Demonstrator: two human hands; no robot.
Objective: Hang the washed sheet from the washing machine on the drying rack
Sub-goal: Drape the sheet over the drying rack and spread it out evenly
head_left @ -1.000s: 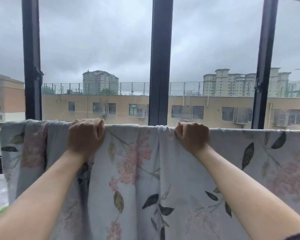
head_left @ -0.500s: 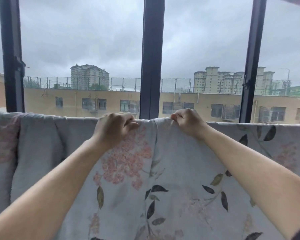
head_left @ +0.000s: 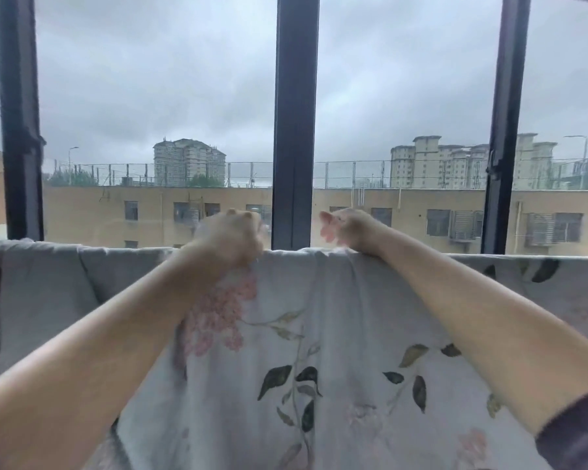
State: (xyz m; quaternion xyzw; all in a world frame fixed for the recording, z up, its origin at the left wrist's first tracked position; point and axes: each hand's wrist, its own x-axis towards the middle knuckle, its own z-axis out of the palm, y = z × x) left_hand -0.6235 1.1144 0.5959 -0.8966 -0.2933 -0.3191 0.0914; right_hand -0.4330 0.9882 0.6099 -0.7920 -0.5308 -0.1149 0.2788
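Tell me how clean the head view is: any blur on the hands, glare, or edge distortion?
Head view: the left hand is badly motion-smeared, so its grip cannot be read; the right hand is less blurred; the floral sheet and the buildings outside are fairly sharp. Same view: light is flat and overcast, no glare or hard shadows; the outer window posts lean from the wide-angle lens.

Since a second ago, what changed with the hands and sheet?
The left hand slid right toward the middle and rose above the top edge of the sheet. The right hand rose too, its wrist on that edge. Both gripped the edge before; blur hides whether either holds cloth now. The sheet stays draped.
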